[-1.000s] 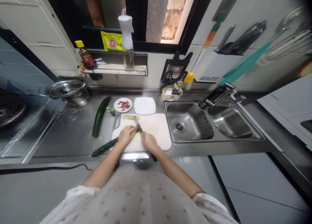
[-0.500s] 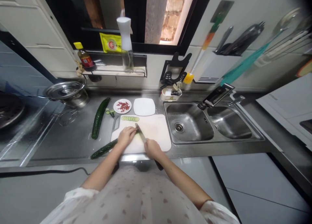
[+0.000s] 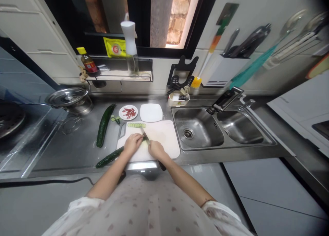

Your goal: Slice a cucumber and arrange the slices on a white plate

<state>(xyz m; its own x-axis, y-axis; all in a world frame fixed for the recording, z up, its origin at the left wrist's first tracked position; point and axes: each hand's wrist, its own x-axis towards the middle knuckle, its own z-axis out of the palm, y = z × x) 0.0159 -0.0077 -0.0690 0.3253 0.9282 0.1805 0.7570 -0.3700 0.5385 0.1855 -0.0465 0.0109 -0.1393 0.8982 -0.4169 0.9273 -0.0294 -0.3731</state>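
A white cutting board [image 3: 164,136] lies on the steel counter in front of me. My left hand [image 3: 132,143] is curled over a cucumber [image 3: 109,157] that sticks out over the board's left edge, pinning it down. My right hand [image 3: 156,149] is closed round the handle of a knife [image 3: 144,134], whose blade meets the cucumber right beside my left fingertips. A short row of cucumber slices [image 3: 136,125] sits along the board's far edge.
A whole cucumber [image 3: 104,124] and cut ends [image 3: 116,119] lie left of the board. Behind it are a plate of red bits [image 3: 128,112] and a bare white plate [image 3: 151,112]. Double sink [image 3: 221,129] at right, lidded pot [image 3: 69,99] at far left.
My right hand drew the knife back toward me half a second ago and has pushed it forward again against the cucumber. My left hand stays on the cucumber.
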